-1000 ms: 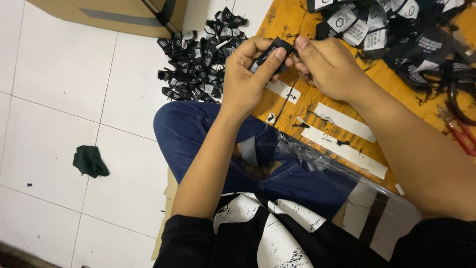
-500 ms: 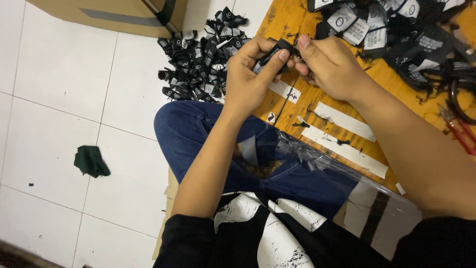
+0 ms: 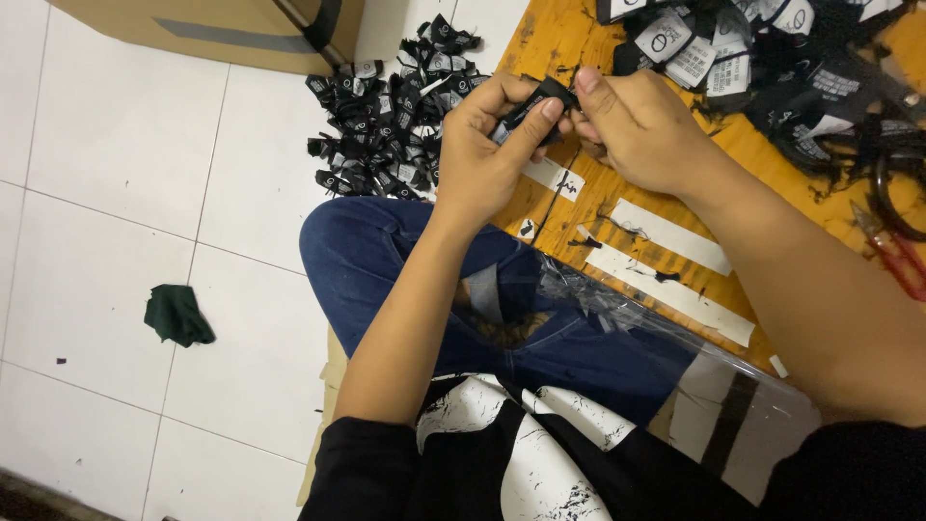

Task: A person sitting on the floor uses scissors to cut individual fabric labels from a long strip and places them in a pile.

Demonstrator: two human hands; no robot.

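Beneath you the white tiled floor (image 3: 106,183) carries a heap of small black folded labels (image 3: 386,125), a dark green scrap of cloth (image 3: 176,315) well apart from it, and a cardboard box (image 3: 222,29). Your orange wooden tabletop (image 3: 569,43) bears white paper strips (image 3: 670,234), more black and white labels (image 3: 733,48) and red-handled snips (image 3: 892,253).
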